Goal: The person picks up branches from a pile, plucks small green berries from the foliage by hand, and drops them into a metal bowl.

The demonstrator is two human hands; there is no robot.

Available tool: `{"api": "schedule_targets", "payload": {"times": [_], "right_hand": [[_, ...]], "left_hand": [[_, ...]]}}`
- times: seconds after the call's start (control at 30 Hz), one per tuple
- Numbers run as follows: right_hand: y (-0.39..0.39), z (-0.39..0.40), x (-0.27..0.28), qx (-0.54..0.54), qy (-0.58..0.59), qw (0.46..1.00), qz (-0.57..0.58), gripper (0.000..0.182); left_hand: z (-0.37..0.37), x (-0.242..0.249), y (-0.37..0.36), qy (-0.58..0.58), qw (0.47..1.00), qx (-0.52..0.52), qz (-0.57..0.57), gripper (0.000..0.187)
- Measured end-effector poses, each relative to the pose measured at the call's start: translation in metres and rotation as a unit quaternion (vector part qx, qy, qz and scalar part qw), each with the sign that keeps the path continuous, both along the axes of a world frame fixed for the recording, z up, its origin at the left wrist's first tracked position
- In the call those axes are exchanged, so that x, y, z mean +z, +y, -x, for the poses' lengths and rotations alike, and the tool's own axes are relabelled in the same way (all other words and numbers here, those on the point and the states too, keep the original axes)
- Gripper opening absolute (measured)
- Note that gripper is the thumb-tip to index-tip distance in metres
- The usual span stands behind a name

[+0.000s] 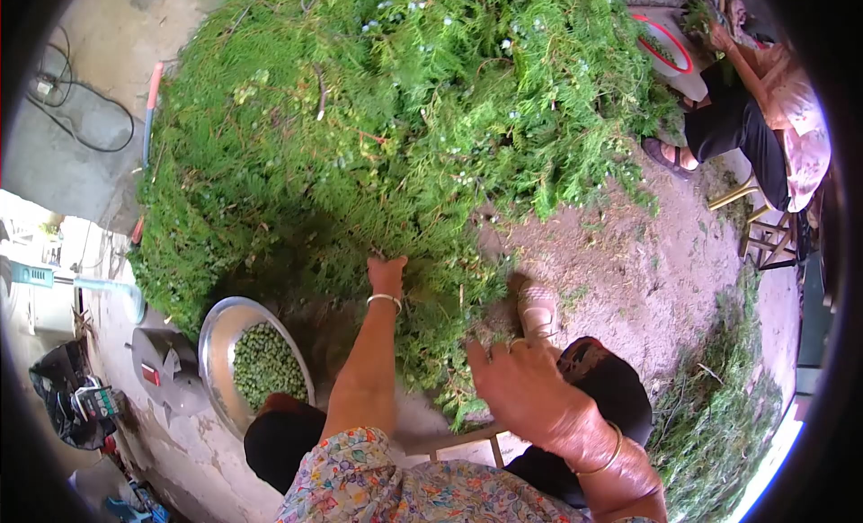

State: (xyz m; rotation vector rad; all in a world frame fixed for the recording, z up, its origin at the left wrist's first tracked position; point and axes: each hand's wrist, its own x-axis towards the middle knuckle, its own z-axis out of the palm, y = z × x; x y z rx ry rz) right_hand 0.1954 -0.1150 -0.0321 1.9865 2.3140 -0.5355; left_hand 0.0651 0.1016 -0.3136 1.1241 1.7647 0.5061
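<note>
A large heap of green, leafy branches spreads in front of me, dotted with small pale berries. My left hand reaches to the heap's near edge, its fingers closed around a branch stem there. Above my right knee is my right hand, its fingers bent and apart, with nothing visible between them. Beside my left knee stands a metal basin, tilted in view, with many small green berries inside.
At the upper right a seated person holds greenery near a red-rimmed bowl. More cut branches lie at the lower right. A black bag and cables are at the left.
</note>
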Motion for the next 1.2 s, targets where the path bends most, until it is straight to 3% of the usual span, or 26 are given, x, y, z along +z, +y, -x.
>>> {"api": "schedule_targets", "payload": {"times": [0.03, 0.07, 0.1, 0.17, 0.2, 0.33, 0.4, 0.57, 0.63, 0.7, 0.8, 0.87, 0.93, 0.97, 1.03, 1.13, 1.2], "right_hand": [[0.003, 0.001, 0.002, 0.004, -0.009, 1.000, 0.008, 0.023], [0.002, 0.001, -0.001, 0.004, 0.002, 1.000, 0.005, 0.022], [0.002, 0.001, -0.004, 0.004, -0.004, 1.000, -0.001, 0.022], [0.002, 0.002, -0.006, 0.001, 0.037, 0.996, 0.076, 0.034], [0.002, 0.002, -0.005, -0.009, 0.051, 0.996, 0.071, 0.031], [0.002, 0.004, -0.010, -0.007, 0.044, 0.998, 0.053, 0.023], [0.003, 0.006, -0.016, -0.010, 0.047, 0.998, 0.051, 0.023], [0.009, 0.007, -0.016, -0.013, 0.063, 0.996, 0.069, 0.027], [0.009, 0.010, -0.019, -0.030, 0.054, 0.996, 0.069, 0.029], [0.003, 0.014, -0.017, -0.019, 0.061, 0.995, 0.076, 0.030], [-0.011, 0.032, 0.041, 0.006, 0.109, 0.991, 0.076, 0.033], [-0.020, 0.042, 0.066, 0.042, 0.145, 0.986, 0.071, 0.036], [-0.020, 0.050, 0.085, 0.077, 0.295, 0.949, -0.076, 0.027], [-0.014, 0.050, 0.091, 0.085, 0.297, 0.949, -0.071, 0.027], [-0.003, 0.047, 0.096, 0.046, 0.419, 0.897, -0.135, 0.027], [0.031, 0.040, 0.081, -0.051, 0.442, 0.869, -0.216, 0.027], [0.049, 0.037, 0.066, -0.103, 0.439, 0.856, -0.252, 0.026]], "left_hand": [[-0.003, 0.004, 0.003, -0.088, 0.988, 0.088, 0.086, 0.081], [0.007, -0.070, 0.020, -0.036, 0.990, 0.136, 0.003, 0.062], [0.010, -0.061, 0.027, -0.042, 0.990, 0.136, -0.002, 0.062], [0.017, -0.029, 0.031, -0.138, 0.976, 0.152, 0.070, 0.033], [0.023, -0.023, 0.029, -0.144, 0.984, 0.106, 0.012, 0.031], [0.043, 0.064, 0.034, -0.083, 0.996, 0.024, 0.015, 0.031], [0.058, 0.122, 0.029, -0.186, 0.979, 0.040, 0.073, 0.026], [0.080, 0.233, 0.023, -0.299, 0.953, 0.043, 0.025, 0.020], [0.083, 0.283, 0.007, -0.407, 0.912, 0.049, -0.017, 0.019], [0.089, 0.312, -0.011, -0.420, 0.906, 0.028, -0.043, 0.019], [0.092, 0.333, -0.042, -0.385, 0.904, -0.012, -0.186, 0.017], [0.089, 0.305, -0.038, -0.357, 0.909, -0.030, -0.214, 0.007], [0.090, 0.274, -0.039, -0.307, 0.905, -0.017, -0.293, 0.008], [0.093, 0.247, -0.032, -0.228, 0.884, -0.052, -0.406, 0.008], [0.090, 0.263, -0.038, 0.001, 0.855, -0.122, -0.504, 0.004], [0.072, 0.275, -0.050, 0.044, 0.885, -0.092, -0.455, 0.014], [0.058, 0.270, -0.053, 0.045, 0.872, -0.091, -0.479, 0.013]]}}
